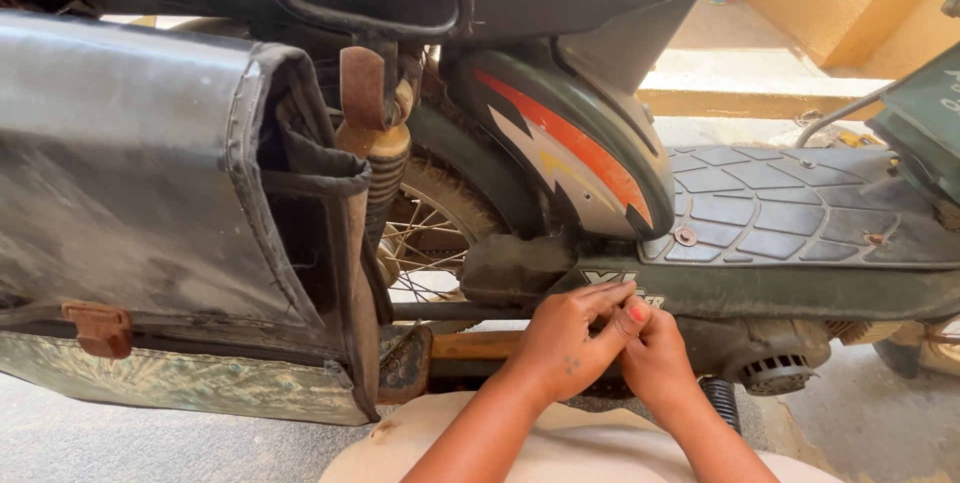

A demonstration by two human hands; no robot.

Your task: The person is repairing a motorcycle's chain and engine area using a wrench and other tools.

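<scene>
Both hands are pressing together at the lower edge of the dark green plastic side panel [800,288] of a worn scooter, just below the ribbed black footboard [770,208]. The left hand [560,338] is curling its fingers inward, fingertips meeting those of the right hand [650,353]; the grip of each is closing to a pinch around something very small at the panel seam. What is being pinched is hidden between the fingertips, so whether each hand is actually holding it cannot be determined.

Judging by the pinch, the item is likely light, rigid and easily dropped, perhaps a fastener or clip; it would be best held between thumb and forefinger tips, close to the panel. The panel itself is appearing stiff, dusty and somewhat slick, with thin edges that may crack if levered; it would be better taken along its lower rim than by the painted cover.

Directly below the hands, the grey engine casing with round slotted fan cover [775,373] is sitting near the right wrist. Above them, the green body cover with orange and white flash [570,148] is curving over the spoked rear wheel [425,233]. Further left, a rusted coil shock absorber [378,168] is standing upright beside a large scuffed black leather saddlebag [150,193], which is hanging heavy and soft.
</scene>
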